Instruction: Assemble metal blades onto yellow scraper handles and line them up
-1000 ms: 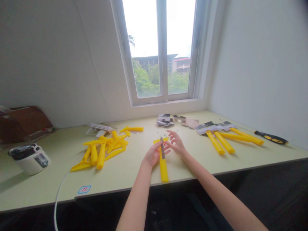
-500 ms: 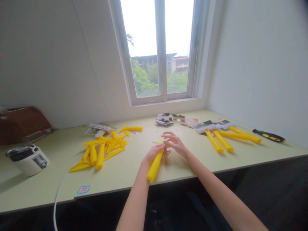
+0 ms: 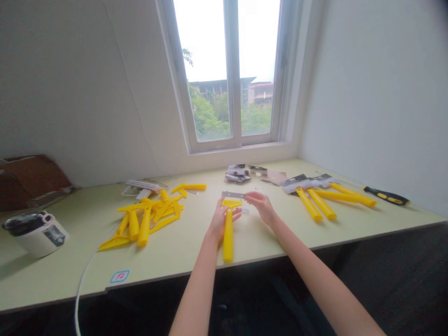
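My left hand (image 3: pixel 219 220) is closed around a yellow scraper handle (image 3: pixel 227 237) near its T-shaped head, the grip pointing toward me. Between the thumb and fingers of my right hand (image 3: pixel 262 206) is the right end of a flat grey metal blade (image 3: pixel 234 195) with small holes. The blade lies crosswise just beyond the handle's head; whether they touch I cannot tell. A small clear piece (image 3: pixel 245 211) shows between the hands, partly hidden.
Several loose yellow scraper parts (image 3: pixel 143 226) are piled on the left of the table (image 3: pixel 168 275). Scrapers with packaged blades (image 3: pixel 322 205) lie at right beside a black-and-yellow screwdriver (image 3: pixel 387 196). Blade packets (image 3: pixel 238 173) lie near the window, a white mug (image 3: pixel 40 235) far left.
The blade has swung from pointing toward me to lying crosswise beyond the handle's head. The handle has straightened, and my right hand has shifted to the blade's right end.
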Demonstrator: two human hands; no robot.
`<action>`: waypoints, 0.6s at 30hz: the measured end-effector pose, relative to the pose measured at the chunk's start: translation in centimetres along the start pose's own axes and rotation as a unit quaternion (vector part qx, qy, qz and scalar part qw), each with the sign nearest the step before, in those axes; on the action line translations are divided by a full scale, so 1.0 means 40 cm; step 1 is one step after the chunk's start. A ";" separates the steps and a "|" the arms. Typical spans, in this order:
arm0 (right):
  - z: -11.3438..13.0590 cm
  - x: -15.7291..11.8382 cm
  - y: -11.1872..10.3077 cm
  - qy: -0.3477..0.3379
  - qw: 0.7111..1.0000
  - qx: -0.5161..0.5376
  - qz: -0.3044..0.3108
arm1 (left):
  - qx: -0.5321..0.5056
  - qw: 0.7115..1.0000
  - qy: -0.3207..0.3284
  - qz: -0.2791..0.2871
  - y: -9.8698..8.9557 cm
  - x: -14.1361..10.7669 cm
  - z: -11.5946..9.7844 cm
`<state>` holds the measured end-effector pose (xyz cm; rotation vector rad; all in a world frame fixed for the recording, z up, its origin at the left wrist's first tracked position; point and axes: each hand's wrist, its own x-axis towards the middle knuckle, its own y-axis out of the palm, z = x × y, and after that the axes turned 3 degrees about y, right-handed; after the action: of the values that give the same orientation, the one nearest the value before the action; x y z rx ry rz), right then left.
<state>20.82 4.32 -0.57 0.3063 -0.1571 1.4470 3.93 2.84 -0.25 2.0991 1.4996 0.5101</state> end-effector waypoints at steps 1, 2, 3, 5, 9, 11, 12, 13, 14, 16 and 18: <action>-0.004 0.003 -0.002 0.004 1.000 0.000 -0.009 | 0.002 1.000 0.010 -0.003 0.001 -0.003 0.002; -0.007 0.005 -0.002 0.007 1.000 -0.003 -0.013 | 0.008 1.000 0.013 -0.003 0.001 -0.005 0.006; -0.009 0.005 -0.001 0.010 1.000 -0.006 -0.014 | 0.017 1.000 0.013 -0.003 0.001 -0.006 0.010; -0.012 0.003 0.005 0.015 1.000 -0.015 -0.015 | 0.039 0.999 0.016 -0.006 0.000 -0.006 0.019; -0.014 -0.003 0.023 0.027 0.999 -0.022 -0.012 | 0.043 0.998 0.033 -0.012 -0.007 0.006 0.029; -0.015 -0.006 0.029 0.030 0.999 -0.030 0.004 | 0.033 0.999 0.034 -0.003 -0.007 0.012 0.027; -0.014 -0.008 0.031 0.029 0.999 -0.036 0.011 | 0.028 0.999 0.033 0.002 -0.006 0.014 0.025; -0.013 -0.009 0.032 0.026 0.999 -0.041 0.016 | 0.025 0.999 0.033 0.006 -0.005 0.015 0.023; -0.012 -0.009 0.032 0.024 0.999 -0.045 0.018 | 0.022 0.999 0.033 0.007 -0.003 0.016 0.021; -0.010 -0.011 0.031 0.021 0.998 -0.055 0.015 | 0.021 0.999 0.035 0.003 -0.001 0.015 0.018; -0.008 -0.011 0.029 0.019 0.998 -0.063 0.008 | 0.024 0.999 0.040 -0.002 -0.001 0.013 0.018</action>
<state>19.61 4.11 -0.85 0.1751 -0.2201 1.4509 4.46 3.21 -0.84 2.1341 1.5745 0.5677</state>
